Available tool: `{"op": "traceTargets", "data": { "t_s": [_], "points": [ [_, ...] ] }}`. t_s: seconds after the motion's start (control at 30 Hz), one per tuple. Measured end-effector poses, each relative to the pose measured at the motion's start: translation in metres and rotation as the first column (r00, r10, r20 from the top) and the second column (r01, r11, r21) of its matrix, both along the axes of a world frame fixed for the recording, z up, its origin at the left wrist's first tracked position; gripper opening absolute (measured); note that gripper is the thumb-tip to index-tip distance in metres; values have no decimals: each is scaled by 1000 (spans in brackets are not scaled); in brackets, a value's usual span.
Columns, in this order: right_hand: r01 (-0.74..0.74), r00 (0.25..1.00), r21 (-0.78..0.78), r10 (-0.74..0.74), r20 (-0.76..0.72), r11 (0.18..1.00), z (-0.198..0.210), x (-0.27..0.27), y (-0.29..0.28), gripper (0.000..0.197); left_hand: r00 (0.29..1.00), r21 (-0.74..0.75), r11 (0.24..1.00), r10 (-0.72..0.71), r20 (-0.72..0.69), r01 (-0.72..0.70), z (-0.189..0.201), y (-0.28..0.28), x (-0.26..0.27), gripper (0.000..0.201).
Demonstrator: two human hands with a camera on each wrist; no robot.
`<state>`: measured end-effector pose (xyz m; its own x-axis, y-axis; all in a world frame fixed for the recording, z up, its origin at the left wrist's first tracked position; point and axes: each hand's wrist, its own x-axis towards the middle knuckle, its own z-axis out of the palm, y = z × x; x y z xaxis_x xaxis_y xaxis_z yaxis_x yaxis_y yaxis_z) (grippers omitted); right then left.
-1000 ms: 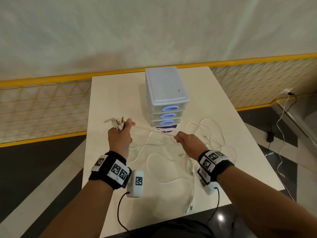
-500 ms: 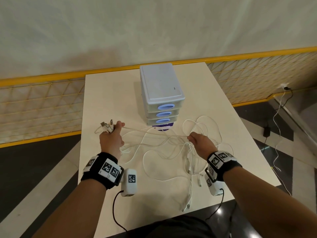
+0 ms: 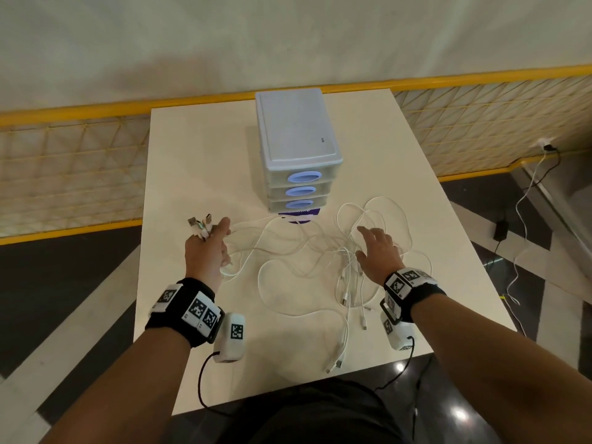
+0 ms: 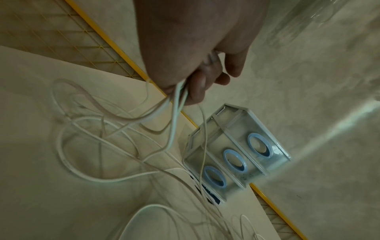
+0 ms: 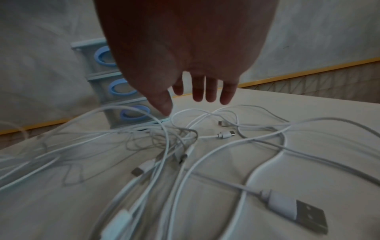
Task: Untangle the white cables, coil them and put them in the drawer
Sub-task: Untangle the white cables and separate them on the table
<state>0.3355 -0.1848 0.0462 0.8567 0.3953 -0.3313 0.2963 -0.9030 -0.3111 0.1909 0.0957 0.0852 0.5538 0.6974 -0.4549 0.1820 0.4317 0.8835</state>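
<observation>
white cables (image 3: 307, 270) sprawled in loose tangle on bench (image 3: 192, 174), near edge to drawer unit (image 3: 296, 155). light, limp, smooth sheath, likely slips; best taken near plugs. left hand (image 3: 206, 251) clenched round bunch of plug ends (image 3: 200, 224), lifted. right hand (image 3: 378, 248) released, fingers spread above knot, holding nothing. drawers closed.

White cables (image 3: 307, 251) sprawl tangled on the table before the three-drawer unit (image 3: 298, 155) — all drawers closed.
</observation>
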Motion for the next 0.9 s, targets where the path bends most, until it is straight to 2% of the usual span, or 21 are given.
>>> {"op": "traceTargets", "data": {
  "t_s": [0.07,0.1,0.17,0.23,0.27,0.43,0.6,0.7,0.9],
  "points": [
    [-82,995,54,78,59,995,-1,-5,-1,40,1000,-18,1000,-8,13,8,0,-3,-1,27],
    [-158,987,44,157,35,986,-3,-8,-1,31,1000,-25,1000,-8,15,9,-1,-5,-2,30],
    [-305,947,-32,299,-114,952,-9,-16,-2,22,1000,-33,999,-15,24,16,-3,-8,-2,38],
    [-390,902,-99,358,-242,915,-17,-23,-3,27,999,-33,999,-30,17,30,-2,-13,-1,43],
    [-420,888,-118,381,-258,900,-22,-25,-4,30,999,-30,999,-37,10,37,-2,-15,-1,45],
    [-524,849,-189,493,-190,831,-32,-34,-3,33,994,25,994,-107,5,107,4,-26,1,46],
    [-568,823,-213,549,-148,795,-31,-33,-5,26,984,94,980,-175,-29,177,4,-32,3,49],
    [-559,829,-190,541,-141,807,-29,-32,-9,19,980,132,971,-195,-44,199,0,-32,2,54],
    [-459,887,-52,453,-94,887,-15,-27,-10,17,972,284,930,-221,-77,234,4,-34,1,29]
  ]
}}
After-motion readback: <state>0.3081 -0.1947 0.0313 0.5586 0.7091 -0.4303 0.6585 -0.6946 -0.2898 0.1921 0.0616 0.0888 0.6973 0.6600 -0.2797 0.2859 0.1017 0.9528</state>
